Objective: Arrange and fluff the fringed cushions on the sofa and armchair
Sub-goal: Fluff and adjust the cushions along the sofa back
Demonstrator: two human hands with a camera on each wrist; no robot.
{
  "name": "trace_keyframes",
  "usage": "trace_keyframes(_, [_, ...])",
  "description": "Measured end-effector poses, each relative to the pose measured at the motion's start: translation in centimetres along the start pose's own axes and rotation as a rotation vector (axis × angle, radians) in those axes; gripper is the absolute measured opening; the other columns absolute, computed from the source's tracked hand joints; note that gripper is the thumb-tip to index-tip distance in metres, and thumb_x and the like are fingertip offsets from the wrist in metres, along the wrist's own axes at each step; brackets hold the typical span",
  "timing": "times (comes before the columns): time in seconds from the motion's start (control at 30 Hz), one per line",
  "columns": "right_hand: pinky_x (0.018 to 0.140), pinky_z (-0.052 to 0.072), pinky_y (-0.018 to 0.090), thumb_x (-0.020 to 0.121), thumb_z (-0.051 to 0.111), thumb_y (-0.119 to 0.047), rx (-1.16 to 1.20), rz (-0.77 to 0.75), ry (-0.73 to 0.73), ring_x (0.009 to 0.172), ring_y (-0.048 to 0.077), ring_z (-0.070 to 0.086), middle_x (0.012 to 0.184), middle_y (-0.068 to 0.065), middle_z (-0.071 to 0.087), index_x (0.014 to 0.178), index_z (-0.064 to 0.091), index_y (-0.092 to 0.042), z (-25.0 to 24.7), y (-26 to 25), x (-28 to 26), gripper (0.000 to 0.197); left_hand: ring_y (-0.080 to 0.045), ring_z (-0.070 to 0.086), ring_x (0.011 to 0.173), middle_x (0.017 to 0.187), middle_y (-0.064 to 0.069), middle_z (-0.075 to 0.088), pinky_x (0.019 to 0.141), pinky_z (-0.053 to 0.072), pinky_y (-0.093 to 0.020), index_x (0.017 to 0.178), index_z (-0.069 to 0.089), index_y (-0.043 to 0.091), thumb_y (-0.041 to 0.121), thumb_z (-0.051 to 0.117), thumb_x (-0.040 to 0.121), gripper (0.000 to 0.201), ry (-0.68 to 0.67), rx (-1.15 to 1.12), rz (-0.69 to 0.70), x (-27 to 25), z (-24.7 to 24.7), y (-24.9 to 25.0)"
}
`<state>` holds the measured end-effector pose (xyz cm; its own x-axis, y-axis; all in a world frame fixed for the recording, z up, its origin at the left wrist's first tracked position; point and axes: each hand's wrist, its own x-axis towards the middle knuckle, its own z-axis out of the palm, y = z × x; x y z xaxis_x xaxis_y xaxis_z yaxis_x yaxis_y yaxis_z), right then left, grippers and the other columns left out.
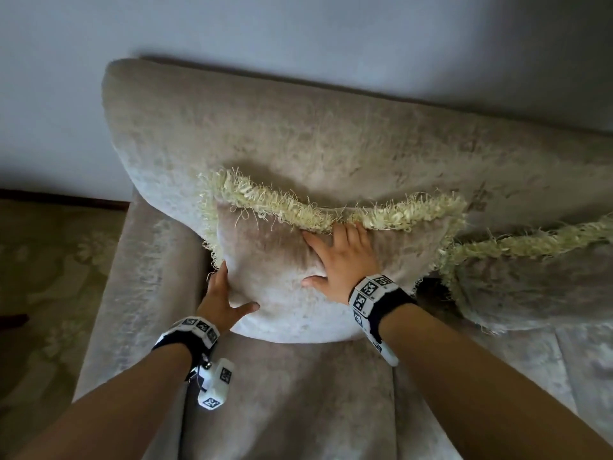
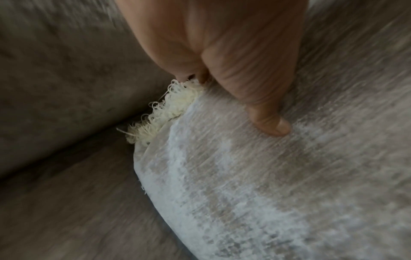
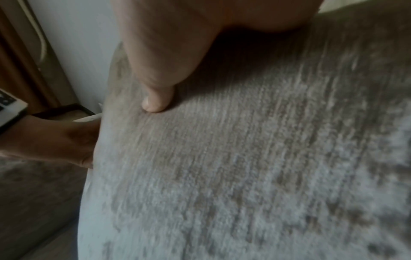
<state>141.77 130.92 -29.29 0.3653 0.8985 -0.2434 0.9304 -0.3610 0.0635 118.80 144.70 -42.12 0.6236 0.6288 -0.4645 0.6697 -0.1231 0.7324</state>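
A beige velvet cushion (image 1: pixel 282 260) with cream fringe (image 1: pixel 292 210) stands against the sofa back (image 1: pixel 298 127) at the sofa's left end. My left hand (image 1: pixel 222 293) holds its lower left edge: the thumb (image 2: pixel 271 123) presses the front and the fingers go behind by the side fringe (image 2: pixel 160 114). My right hand (image 1: pixel 338 260) lies flat on the cushion's front, its straight fingers reaching the top fringe. In the right wrist view the thumb (image 3: pixel 155 102) presses the cushion's fabric (image 3: pixel 244 158), and the left hand (image 3: pixel 55 140) shows at the cushion's edge.
A second fringed cushion (image 1: pixel 517 287) leans against the sofa back just to the right, close to the first. The armrest (image 1: pixel 132 277) is at the left, the seat (image 1: pixel 298 393) below. Patterned carpet (image 1: pixel 43 277) lies beyond the armrest, and a pale wall (image 1: pixel 298 28) stands behind the sofa.
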Motion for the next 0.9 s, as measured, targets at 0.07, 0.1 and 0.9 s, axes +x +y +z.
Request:
trace_keyframes(0.07, [0.103,0.031,0.055,0.065,0.064,-0.075,0.0,0.001,0.058,0.105,0.037,0.047,0.112,0.019,0.052,0.137,0.043,-0.031,0.4,0.2,-0.2,0.087,-0.027,0.037,0.131,0.141,-0.005,0.039,0.107,0.036,-0.044,0.146,0.02,0.035,0.033,0.087,0.065,0.105,0.034,-0.082,0.061,0.3,0.7,0.1])
trace_keyframes(0.1, [0.1,0.033,0.053,0.064,0.066,-0.075,0.005,0.005,0.08,0.1,0.035,0.047,0.106,0.017,0.052,0.134,0.046,-0.031,0.6,0.3,-0.4,0.085,-0.026,0.042,0.128,0.137,-0.004,0.043,0.106,0.039,-0.048,0.139,0.023,0.046,0.028,0.086,0.065,0.099,0.046,-0.13,0.095,0.2,1.1,0.2])
trace_keyframes(0.9, [0.07,0.034,0.034,0.05,0.052,-0.095,0.298,0.28,0.311,0.078,0.018,0.035,0.087,0.001,0.04,0.113,0.055,-0.029,-6.1,9.4,-12.1,0.092,-0.02,0.052,0.121,0.133,0.005,0.05,0.093,0.049,-0.049,0.145,0.031,0.032,0.027,0.075,0.078,0.08,0.039,0.197,0.517,-8.2,-4.3,14.6])
